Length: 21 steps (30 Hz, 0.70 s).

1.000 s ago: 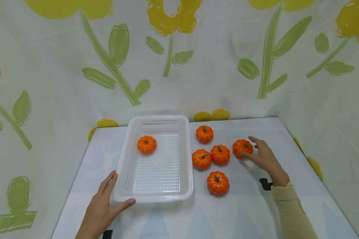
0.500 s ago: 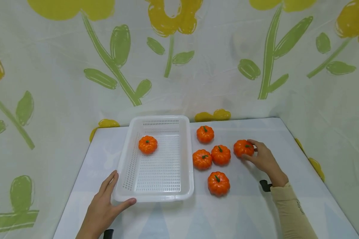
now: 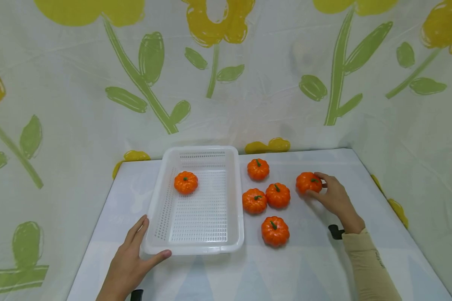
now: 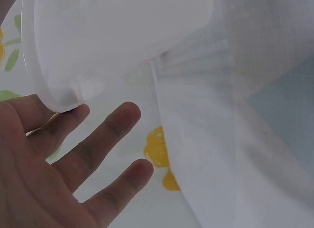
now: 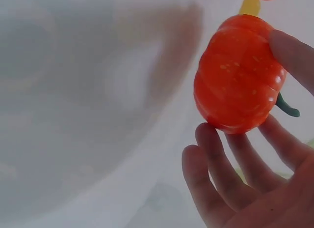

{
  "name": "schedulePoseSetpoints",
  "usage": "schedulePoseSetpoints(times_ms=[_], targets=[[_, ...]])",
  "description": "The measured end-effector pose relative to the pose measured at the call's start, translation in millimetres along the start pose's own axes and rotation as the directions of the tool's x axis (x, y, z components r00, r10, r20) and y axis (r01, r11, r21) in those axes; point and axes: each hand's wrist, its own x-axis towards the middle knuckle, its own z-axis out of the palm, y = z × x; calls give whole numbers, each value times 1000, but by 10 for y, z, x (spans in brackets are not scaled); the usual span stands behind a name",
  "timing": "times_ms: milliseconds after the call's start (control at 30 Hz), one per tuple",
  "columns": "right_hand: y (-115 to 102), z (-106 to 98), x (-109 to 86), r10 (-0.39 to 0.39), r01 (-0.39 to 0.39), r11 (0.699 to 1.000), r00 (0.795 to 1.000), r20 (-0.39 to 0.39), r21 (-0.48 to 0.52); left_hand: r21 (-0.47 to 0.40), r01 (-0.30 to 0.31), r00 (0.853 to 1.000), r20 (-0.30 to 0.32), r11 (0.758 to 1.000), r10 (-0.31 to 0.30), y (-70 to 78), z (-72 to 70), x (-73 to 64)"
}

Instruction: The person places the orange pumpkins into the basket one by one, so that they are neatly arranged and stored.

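My right hand [image 3: 333, 196] pinches a small orange toy pumpkin [image 3: 309, 183] with a green stem at the right of the table. In the right wrist view the thumb presses one side of that pumpkin [image 5: 240, 73] and fingertips meet the opposite side; a shadow lies beyond it. My left hand [image 3: 128, 261] rests at the front left corner of a white perforated plastic basket [image 3: 233, 246], fingers extended along the side and thumb at the front. In the left wrist view two fingertips sit right under the basket rim [image 4: 49, 102] while the others stay spread apart from it.
One pumpkin [image 3: 186, 182] lies inside the basket, toward its back left. Right of the basket several more sit on the table: one at the back [image 3: 258, 169], two side by side in the middle and a front pumpkin [image 3: 275, 231]. A flowered curtain [image 3: 263, 83] hangs behind.
My right fingers have closed round the rightmost pumpkin, which has risen slightly and shifted a little right and back. The left hand and basket hold their place.
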Motion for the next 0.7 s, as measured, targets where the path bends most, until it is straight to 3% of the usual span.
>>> schedulePoseSetpoints(times_ms=[367, 700], targets=[[-316, -167, 90, -115, 117, 993, 989, -91, 13, -7, 5, 1000, -1, 1000, -5, -7, 2, -10], [-813, -136, 251, -227, 230, 973, 968, -109, 15, -7, 13, 1000, 13, 1000, -13, -7, -1, -12]])
